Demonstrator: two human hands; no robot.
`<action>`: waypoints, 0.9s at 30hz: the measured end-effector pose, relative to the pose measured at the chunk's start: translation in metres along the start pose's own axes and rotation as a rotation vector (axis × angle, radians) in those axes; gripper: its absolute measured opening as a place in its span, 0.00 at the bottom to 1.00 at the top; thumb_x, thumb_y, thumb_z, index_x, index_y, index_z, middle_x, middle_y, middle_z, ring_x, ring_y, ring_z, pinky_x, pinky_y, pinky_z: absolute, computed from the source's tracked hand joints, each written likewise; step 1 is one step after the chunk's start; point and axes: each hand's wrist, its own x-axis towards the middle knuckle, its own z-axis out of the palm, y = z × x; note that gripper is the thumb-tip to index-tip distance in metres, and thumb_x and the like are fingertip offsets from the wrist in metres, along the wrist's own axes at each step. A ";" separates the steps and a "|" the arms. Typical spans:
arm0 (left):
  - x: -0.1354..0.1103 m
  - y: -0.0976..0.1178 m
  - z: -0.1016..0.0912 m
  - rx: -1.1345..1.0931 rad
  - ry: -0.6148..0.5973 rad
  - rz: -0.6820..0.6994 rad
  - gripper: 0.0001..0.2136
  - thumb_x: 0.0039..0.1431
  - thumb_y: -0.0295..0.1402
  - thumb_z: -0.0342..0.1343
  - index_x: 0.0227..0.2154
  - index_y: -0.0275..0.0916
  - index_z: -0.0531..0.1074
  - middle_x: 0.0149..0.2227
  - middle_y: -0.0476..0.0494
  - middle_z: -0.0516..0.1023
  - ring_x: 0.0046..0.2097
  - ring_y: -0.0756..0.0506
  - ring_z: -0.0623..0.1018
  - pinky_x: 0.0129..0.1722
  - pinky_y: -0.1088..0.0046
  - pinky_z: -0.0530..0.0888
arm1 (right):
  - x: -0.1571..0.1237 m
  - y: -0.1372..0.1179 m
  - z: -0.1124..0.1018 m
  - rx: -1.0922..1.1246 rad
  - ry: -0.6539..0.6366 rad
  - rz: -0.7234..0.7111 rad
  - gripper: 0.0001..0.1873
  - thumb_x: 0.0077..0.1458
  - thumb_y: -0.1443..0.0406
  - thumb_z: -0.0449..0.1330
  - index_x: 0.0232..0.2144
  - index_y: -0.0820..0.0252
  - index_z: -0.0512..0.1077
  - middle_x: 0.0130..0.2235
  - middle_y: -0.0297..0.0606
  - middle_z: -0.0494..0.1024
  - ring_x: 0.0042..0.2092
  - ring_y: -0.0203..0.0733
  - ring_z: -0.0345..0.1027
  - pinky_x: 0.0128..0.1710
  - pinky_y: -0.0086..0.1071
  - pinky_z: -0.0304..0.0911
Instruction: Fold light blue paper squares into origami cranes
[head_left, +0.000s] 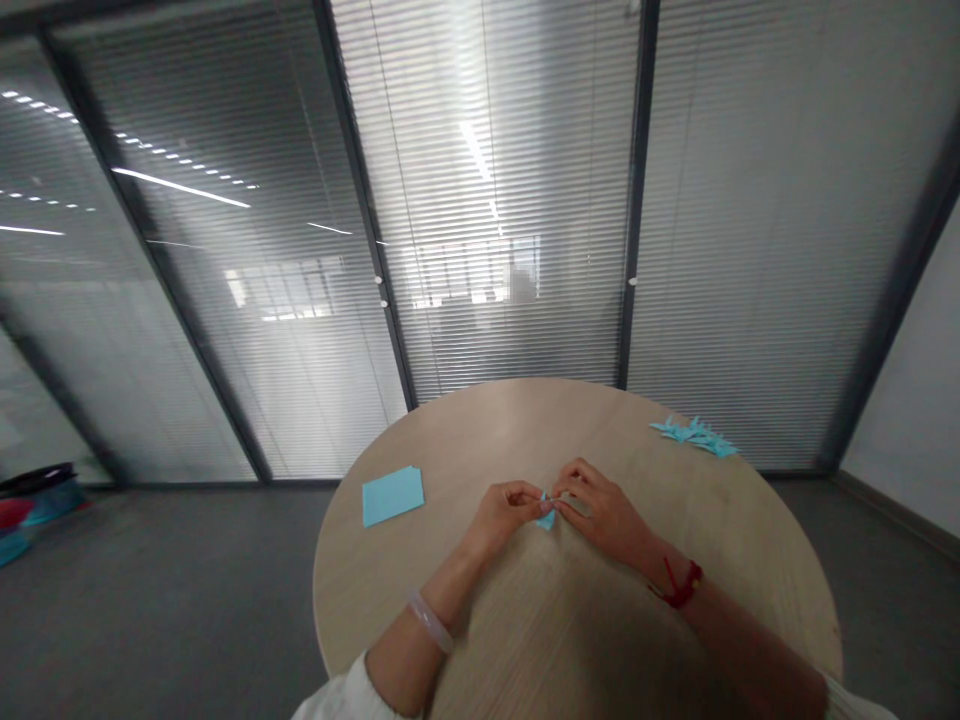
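Near the middle of the round table, a small folded piece of blue paper sits between my two hands. My left hand pinches it from the left, thumb and fingertips together. From the right, my right hand pinches the paper's upper edge with thumb and index finger, its other fingers curled. Both sets of fingertips nearly meet and cover much of the folded piece, so its exact shape is hidden.
A flat stack of blue paper sheets lies at the left of the wooden table. At the far right is a pile of folded blue paper pieces. Behind the table stand glass panels with blinds. Red and blue objects are on the floor at left.
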 end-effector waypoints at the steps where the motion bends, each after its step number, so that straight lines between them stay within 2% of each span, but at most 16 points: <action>1: 0.000 0.000 0.000 0.007 -0.003 0.000 0.17 0.36 0.42 0.69 0.24 0.34 0.77 0.23 0.48 0.76 0.26 0.51 0.71 0.30 0.75 0.64 | 0.000 0.000 0.000 -0.006 -0.012 -0.004 0.05 0.59 0.66 0.55 0.33 0.56 0.71 0.36 0.38 0.70 0.38 0.40 0.68 0.39 0.36 0.68; 7: -0.001 0.001 0.000 0.051 -0.006 0.020 0.17 0.38 0.43 0.67 0.25 0.34 0.77 0.24 0.47 0.76 0.27 0.50 0.71 0.31 0.75 0.64 | 0.000 -0.002 0.000 -0.028 -0.027 -0.001 0.06 0.59 0.66 0.55 0.34 0.56 0.72 0.37 0.38 0.70 0.37 0.39 0.67 0.38 0.34 0.67; 18: -0.006 0.012 0.004 0.315 0.065 0.131 0.13 0.45 0.43 0.62 0.22 0.36 0.77 0.24 0.47 0.76 0.29 0.47 0.72 0.32 0.74 0.65 | 0.000 0.003 0.000 -0.067 -0.023 -0.074 0.09 0.59 0.68 0.52 0.34 0.56 0.72 0.35 0.38 0.72 0.37 0.41 0.68 0.37 0.37 0.67; 27: -0.005 0.009 0.002 0.392 0.010 0.177 0.14 0.51 0.44 0.58 0.24 0.36 0.75 0.24 0.48 0.74 0.30 0.48 0.71 0.33 0.74 0.64 | 0.001 0.000 0.001 -0.216 -0.027 -0.143 0.07 0.58 0.70 0.53 0.32 0.58 0.71 0.34 0.40 0.72 0.37 0.43 0.66 0.36 0.37 0.66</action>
